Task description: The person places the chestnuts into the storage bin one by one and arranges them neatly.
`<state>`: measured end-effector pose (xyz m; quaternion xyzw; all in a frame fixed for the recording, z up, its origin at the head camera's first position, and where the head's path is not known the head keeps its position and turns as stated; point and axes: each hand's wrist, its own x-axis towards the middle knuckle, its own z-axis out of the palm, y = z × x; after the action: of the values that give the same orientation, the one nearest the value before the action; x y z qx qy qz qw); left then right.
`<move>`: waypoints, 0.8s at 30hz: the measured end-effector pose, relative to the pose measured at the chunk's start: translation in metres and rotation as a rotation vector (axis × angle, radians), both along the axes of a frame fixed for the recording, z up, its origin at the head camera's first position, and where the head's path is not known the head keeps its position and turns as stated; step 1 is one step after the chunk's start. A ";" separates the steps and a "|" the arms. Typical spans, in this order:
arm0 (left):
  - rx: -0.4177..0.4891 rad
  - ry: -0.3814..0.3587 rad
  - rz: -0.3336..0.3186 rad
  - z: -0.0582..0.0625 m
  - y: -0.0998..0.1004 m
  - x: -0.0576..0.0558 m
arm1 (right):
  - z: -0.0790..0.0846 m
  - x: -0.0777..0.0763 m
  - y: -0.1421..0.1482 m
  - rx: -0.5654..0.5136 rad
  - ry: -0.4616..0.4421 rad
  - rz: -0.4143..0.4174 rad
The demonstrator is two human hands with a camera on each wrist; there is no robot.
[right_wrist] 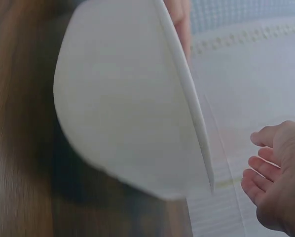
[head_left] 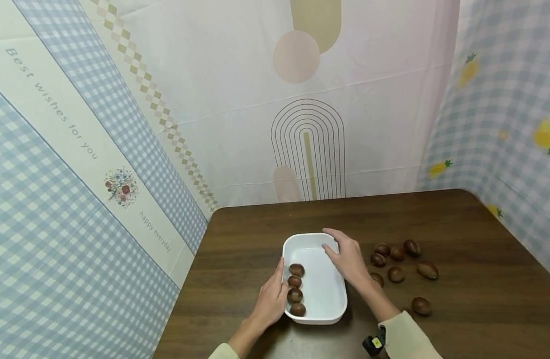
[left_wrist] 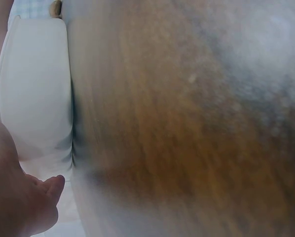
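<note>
A white rectangular dish point(head_left: 322, 286) is on the brown table, with several glossy brown chestnuts point(head_left: 295, 295) in a row along its left inner wall. At that left side is my left hand point(head_left: 271, 298), gripping the dish with fingers along the outer wall and thumb at the rim. My right hand point(head_left: 350, 259) is over the far right corner, thumb and fingers spread apart. In the right wrist view, this hand point(right_wrist: 280, 173) appears clear of the dish wall point(right_wrist: 128, 98), its fingers loosely bent and holding nothing. The left wrist view shows only part of the left hand point(left_wrist: 19, 192).
More chestnuts point(head_left: 396, 274) lie scattered on the table point(head_left: 239, 234) to the right of the dish, some near or partly behind the right forearm. A patterned cloth point(head_left: 239, 124) hangs behind the table, with checked cloths at both sides. A black device point(head_left: 373, 343) is at the right wrist.
</note>
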<state>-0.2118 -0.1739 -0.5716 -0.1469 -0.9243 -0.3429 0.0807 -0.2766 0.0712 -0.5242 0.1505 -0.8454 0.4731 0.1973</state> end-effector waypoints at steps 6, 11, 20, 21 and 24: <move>-0.001 0.001 0.003 0.000 0.001 0.001 | -0.006 0.008 0.043 0.006 0.020 -0.103; -0.001 -0.001 -0.001 0.000 0.001 0.000 | -0.015 0.021 0.076 0.060 -0.027 -0.146; -0.002 0.001 0.008 -0.002 0.001 0.000 | -0.037 0.046 0.108 0.138 -0.111 -0.147; -0.002 -0.002 0.008 -0.002 0.001 -0.001 | -0.040 0.048 0.109 0.147 -0.112 -0.152; 0.002 -0.003 0.006 -0.002 0.001 -0.001 | -0.045 0.053 0.110 0.169 -0.107 -0.154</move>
<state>-0.2125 -0.1733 -0.5732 -0.1437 -0.9245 -0.3438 0.0806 -0.2234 0.1815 -0.5694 0.0758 -0.9005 0.3911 0.1742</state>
